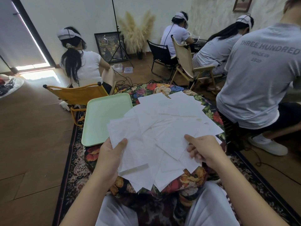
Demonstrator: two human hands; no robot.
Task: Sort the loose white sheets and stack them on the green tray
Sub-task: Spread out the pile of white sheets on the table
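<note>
**Loosely fanned sheets, both hands on the pile**

Now the white sheets [166,128] lie in a loose, overlapping spread on the floral-covered surface [192,178], fanning outward from the near edge so their corners point away in many directions; no single long axis holds for the pile, though it stretches mostly from near-left to far-right. The green tray [104,118] sits just beside the pile on its left, its long axis running away from the viewer, with a few sheet edges overlapping its right rim.

The left hand [108,154] pinches a translucent sheet [127,144] at the pile's near-left, thumb on top and fingers hidden underneath. The right hand [203,149] rests at the near-right edge, thumb pressed on top of the sheets and fingers curled around their edge.

Beyond, several seated people face away, one on a yellow folding chair [76,94].
</note>
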